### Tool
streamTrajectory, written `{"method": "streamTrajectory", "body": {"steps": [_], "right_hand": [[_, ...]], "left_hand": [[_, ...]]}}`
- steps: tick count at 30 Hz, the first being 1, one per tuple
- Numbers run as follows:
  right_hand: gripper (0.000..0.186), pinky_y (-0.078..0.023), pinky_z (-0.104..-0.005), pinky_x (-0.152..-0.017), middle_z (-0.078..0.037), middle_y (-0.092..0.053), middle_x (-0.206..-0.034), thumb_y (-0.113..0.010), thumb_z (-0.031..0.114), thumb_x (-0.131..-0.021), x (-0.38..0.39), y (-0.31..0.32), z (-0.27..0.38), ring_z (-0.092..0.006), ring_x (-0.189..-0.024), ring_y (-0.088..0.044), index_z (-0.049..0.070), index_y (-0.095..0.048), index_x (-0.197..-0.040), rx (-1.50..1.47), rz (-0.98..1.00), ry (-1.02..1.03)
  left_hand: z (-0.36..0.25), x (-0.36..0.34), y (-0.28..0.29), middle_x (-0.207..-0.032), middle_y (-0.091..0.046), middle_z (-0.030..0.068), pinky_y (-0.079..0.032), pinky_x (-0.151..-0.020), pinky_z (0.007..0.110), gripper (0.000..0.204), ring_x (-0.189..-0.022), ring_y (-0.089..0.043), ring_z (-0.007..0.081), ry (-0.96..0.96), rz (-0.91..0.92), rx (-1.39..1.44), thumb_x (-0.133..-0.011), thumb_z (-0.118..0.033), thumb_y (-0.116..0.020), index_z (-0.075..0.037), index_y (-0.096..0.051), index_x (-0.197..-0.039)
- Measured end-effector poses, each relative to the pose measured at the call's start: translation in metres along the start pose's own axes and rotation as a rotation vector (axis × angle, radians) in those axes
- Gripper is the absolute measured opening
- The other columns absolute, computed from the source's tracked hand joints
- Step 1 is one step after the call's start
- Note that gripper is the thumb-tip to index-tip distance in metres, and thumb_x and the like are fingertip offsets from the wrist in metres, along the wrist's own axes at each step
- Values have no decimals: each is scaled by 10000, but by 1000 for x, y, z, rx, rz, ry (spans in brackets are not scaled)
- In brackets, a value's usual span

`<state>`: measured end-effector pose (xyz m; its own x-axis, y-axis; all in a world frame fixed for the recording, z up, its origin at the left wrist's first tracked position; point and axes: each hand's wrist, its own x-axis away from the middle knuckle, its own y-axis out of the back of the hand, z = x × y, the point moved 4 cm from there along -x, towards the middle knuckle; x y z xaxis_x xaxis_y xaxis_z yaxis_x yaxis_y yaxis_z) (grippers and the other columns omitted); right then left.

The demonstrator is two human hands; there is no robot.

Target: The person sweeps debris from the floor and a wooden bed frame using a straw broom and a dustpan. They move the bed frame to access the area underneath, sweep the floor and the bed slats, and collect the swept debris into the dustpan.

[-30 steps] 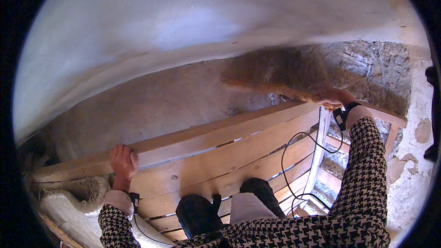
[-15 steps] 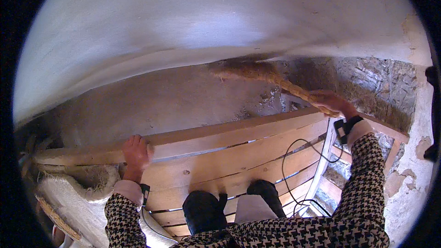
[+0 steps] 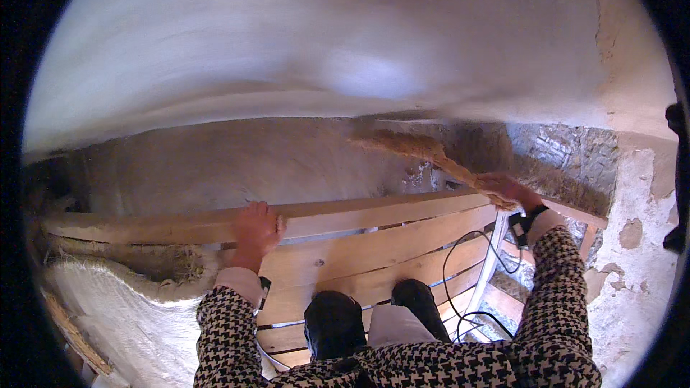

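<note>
My right hand point(image 3: 509, 190) is closed around the handle end of a straw broom point(image 3: 408, 144), just above the right end of a wooden beam point(image 3: 359, 208). The broom points left and away from me, its brush end low over a dusty brownish-grey surface point(image 3: 237, 162) behind the beam. My left hand point(image 3: 257, 231) grips the beam left of the middle, fingers curled over its top edge. Both wrists carry dark straps with small boxes.
Gapped wooden planks point(image 3: 374, 248) lie in front of the beam, my dark-clad knees over them. A black cable point(image 3: 447, 266) loops at the right. A white fleecy cover point(image 3: 122, 309) hangs at the lower left. A pale curved wall point(image 3: 345, 43) overhangs the back; rough stone point(image 3: 564, 147) stands right.
My left hand has shifted right along the beam. The broom in my right hand has moved a little to the right over the dusty surface. The whole view has tilted slightly upward.
</note>
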<state>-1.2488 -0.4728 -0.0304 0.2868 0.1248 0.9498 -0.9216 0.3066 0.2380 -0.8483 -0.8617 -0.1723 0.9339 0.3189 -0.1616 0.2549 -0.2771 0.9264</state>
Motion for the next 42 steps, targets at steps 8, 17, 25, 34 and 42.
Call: {"method": "streamTrajectory", "body": {"steps": [8,17,25,34,42], "right_hand": [[389,-502,-329,-583,-70,-629,-801,-614,289,-849,-47,-53,28,-154,-675,-584,149,-570,-1209,816,-233,83],[442,-516,-345,-661,-112,-650,-935,-592,371,-838,72,-32,5,-206,-758,-618,131,-567,-1208,704,-291,155],[450,-531,-332,-473,-112,-606,-744,-583,313,-852,73,-34,-21,-195,-524,-600,128,-511,-1257,476,-330,258],[659,-409,-261,-337,-71,-554,-592,-682,188,-789,80,-51,-114,-173,-428,-545,121,-342,-1349,-330,-42,163],[610,-466,-282,-393,-94,-589,-681,-651,195,-806,95,-37,-174,-169,-490,-574,70,-365,-1330,-711,186,330]], "left_hand": [[-3,0,-6,-729,-545,92,-439,-622,407,191,-742,-534,262,-4,-11,49,-738,-261,-575,-78,-578,-687],[7,17,-53,-845,-597,134,-449,-736,446,254,-868,-557,314,116,457,-56,-811,-303,-506,-80,-627,-800],[11,29,-49,-939,-575,183,-441,-771,479,262,-890,-542,355,29,-1,-84,-783,-249,-523,-33,-589,-917],[1,28,-61,-1083,-546,171,-385,-937,451,307,-1038,-500,346,24,81,-273,-780,-212,-554,-13,-564,-1013],[-84,-22,-32,-1077,-539,180,-373,-916,463,312,-1034,-482,365,126,218,-156,-753,-166,-602,-39,-574,-1037]]}}
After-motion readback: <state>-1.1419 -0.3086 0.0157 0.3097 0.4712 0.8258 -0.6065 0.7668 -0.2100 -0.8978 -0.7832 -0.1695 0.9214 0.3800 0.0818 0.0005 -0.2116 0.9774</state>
